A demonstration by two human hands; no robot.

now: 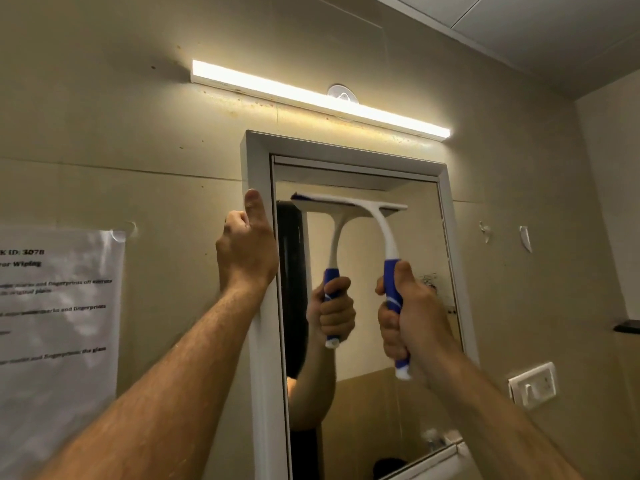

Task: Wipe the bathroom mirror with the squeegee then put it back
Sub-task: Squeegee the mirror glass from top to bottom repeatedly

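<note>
I judged the task to be at its wiping stage, early in a pass, since the blade sat high on the glass with most of the mirror below it not yet covered; putting the tool back was all to come, and I could not see where it belonged. The mirror stood in a white frame, with dark specks near its right edge. My left hand was closed around the frame's left edge, thumb up, steadying it. My right hand was wrapped in a full fist around the squeegee, by its blue handle. The tool had a white curved neck and a wide white head whose blade lay against the upper glass, near level.
</note>
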